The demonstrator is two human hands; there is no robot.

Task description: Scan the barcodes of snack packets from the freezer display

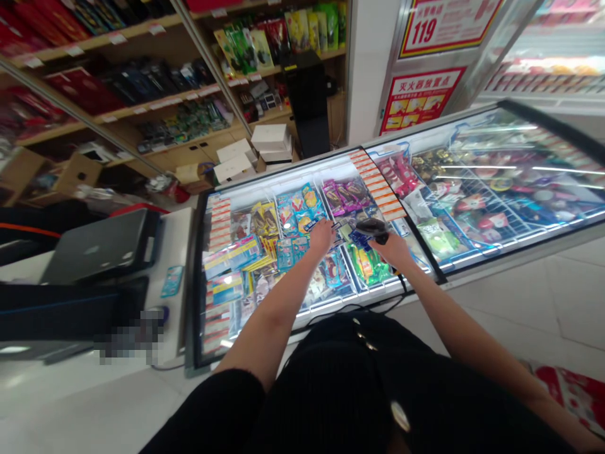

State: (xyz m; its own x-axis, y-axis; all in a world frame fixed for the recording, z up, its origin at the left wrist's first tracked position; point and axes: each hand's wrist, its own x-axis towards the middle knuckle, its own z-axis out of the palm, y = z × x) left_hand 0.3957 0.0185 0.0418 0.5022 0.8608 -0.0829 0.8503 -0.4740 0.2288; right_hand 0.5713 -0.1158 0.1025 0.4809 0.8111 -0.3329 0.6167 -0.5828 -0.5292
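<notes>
A laptop (97,246) is sitting on the counter at the far left, just beside the freezer (198,284). Moving in, the left hand (321,236) is reaching palm-down onto the blue packets (293,249) in the middle compartment, fingers forward. Whether it is gripping one, I cannot tell. Just right of it, the right hand (394,251) is wrapping firmly round a handheld scanner (373,228), nose pointing toward those same packets, its cable (378,306) trailing back over the rim. This is looking like the scanning step; the next move is calling for a barcode turned up and the scanner held square over it.
</notes>
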